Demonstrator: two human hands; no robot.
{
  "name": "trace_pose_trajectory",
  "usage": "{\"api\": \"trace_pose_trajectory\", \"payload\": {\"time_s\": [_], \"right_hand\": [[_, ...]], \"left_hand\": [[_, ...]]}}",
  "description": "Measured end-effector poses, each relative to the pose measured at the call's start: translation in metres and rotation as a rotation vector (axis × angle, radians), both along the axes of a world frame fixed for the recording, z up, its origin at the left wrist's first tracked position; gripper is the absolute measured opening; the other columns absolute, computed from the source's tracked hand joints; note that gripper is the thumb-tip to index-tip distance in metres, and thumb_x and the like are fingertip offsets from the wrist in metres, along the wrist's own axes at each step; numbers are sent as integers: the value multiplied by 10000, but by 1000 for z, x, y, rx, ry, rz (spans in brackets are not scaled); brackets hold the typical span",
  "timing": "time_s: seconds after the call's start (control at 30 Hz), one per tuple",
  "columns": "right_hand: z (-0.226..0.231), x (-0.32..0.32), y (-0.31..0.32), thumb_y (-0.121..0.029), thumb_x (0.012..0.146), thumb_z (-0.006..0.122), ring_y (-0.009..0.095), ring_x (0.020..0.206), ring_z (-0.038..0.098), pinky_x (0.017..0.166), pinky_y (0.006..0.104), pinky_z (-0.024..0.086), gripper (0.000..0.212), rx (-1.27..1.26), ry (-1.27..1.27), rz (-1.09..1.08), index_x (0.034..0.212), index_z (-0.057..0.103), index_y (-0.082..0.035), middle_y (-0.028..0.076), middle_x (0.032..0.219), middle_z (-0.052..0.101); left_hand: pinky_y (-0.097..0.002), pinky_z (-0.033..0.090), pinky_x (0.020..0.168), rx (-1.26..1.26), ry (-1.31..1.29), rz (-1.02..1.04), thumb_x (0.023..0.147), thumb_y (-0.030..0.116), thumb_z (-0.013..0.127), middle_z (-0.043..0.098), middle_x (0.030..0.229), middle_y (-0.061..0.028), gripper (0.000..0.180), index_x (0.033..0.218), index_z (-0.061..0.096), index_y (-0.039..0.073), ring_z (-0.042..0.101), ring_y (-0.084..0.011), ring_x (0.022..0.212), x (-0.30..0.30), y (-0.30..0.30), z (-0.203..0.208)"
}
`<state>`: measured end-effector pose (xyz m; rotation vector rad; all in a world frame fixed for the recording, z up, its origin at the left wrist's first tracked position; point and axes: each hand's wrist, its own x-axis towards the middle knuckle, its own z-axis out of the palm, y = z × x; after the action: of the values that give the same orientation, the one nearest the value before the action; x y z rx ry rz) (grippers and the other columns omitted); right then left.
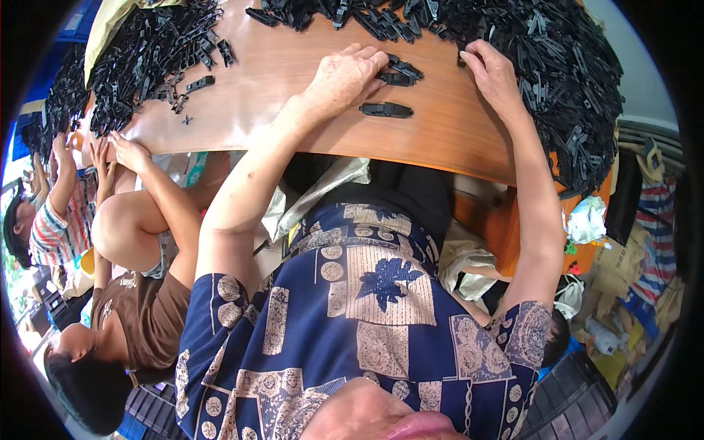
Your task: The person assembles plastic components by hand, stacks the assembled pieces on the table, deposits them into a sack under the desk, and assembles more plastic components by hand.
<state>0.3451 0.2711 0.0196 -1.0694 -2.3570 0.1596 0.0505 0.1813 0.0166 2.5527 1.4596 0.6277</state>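
Note:
My left hand (347, 78) is on the brown table (286, 44), fingers curled against a few black plastic clip-like pieces (400, 72) at its fingertips. How firmly it grips them is partly hidden. A single longer black clip-like piece (386, 110) lies nearer the table's front edge. To the right, my right hand (493, 73) pinches a small dark plastic part (462, 59) between thumb and forefinger, at the edge of a big heap of black plastic parts (561, 81).
Another heap of black parts (150, 59) covers the table's far left, with loose pieces beside it. More parts (352, 15) lie along the far edge. A co-worker in a brown top (139, 315) sits at the left, hands at the table edge; another person in stripes (62, 227) sits beyond.

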Motion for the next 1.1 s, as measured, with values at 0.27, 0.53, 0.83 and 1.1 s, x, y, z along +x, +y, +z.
{"api": "trace_pose_trajectory", "payload": {"time_s": [0.27, 0.53, 0.83, 1.1], "right_hand": [[-8, 22, -36, -132, 989, 614, 100, 727, 629, 688, 257, 516, 113, -1022, 584, -67, 1054, 604, -40, -14, 887, 607], [-16, 13, -62, -110, 921, 683, 201, 963, 645, 809, 338, 535, 212, -740, 363, 28, 1128, 688, -67, 88, 1038, 628], [-1, 17, -78, -276, 865, 767, 340, 967, 622, 829, 425, 506, 348, -348, -55, -70, 1057, 636, -18, 137, 1024, 629], [10, -24, -82, -243, 923, 692, 346, 858, 665, 744, 445, 522, 234, -360, 20, -10, 1028, 619, -47, 125, 911, 677]], "left_hand": [[-410, 566, 752, -2, 130, -180, 917, 172, 610, 616, 1091, -69, 349, 1260, 636, 234, 693, -311, 932, 8, 7, 11], [-401, 575, 802, 102, 366, -357, 884, 74, 625, 529, 1262, -68, 384, 1251, 619, 186, 684, -297, 968, 9, 23, 13], [-441, 546, 807, -101, 164, -162, 879, 134, 702, 580, 1167, -77, 309, 1175, 614, 125, 650, -321, 1014, -1, 6, 6], [-434, 554, 770, -97, -132, -71, 879, 199, 723, 639, 1083, -56, 250, 1104, 656, 110, 662, -323, 956, -5, -1, -15]]}}
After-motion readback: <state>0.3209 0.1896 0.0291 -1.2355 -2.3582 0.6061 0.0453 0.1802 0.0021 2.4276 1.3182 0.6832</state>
